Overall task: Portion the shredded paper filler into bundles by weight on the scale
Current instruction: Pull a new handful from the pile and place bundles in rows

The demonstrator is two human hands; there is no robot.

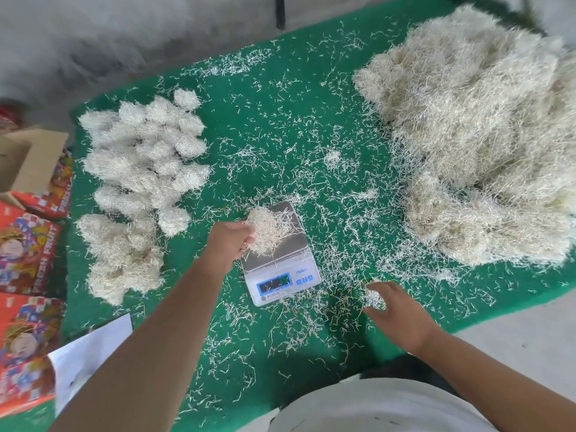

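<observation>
In the head view, a small white digital scale with a steel platform and a blue display (pixel 278 260) is seen just below the middle of a green felt-covered counter (pixel 274 120). A loose tuft of cream shredded paper filler (pixel 268 227) is held over the platform's 9 o'clock edge by the left hand (pixel 229 243), whose fingers (pixel 246 244) are curled round its near side; whether the tuft rests on the steel cannot be told. At 4 o'clock from the scale, a smaller pinch of pale shreds (pixel 374 299) is gripped by the right hand (pixel 397 313), its fingers bent over the strands just above the counter. A large heap of unsorted cream shredded paper (pixel 480 135) is piled at 2 o'clock, well apart from the scale. At 9 to 10 o'clock, a cluster of rounded finished paper bundles (pixel 140 182) is laid in rows, touching one another. Stray shreds (pixel 280 145) are scattered across the green surface. Beyond the counter's 9 o'clock edge, red printed fruit cartons (pixel 26 254) and an open brown cardboard box (pixel 28 157) are seen. A white sheet (pixel 90 353) lies at 7 o'clock.
</observation>
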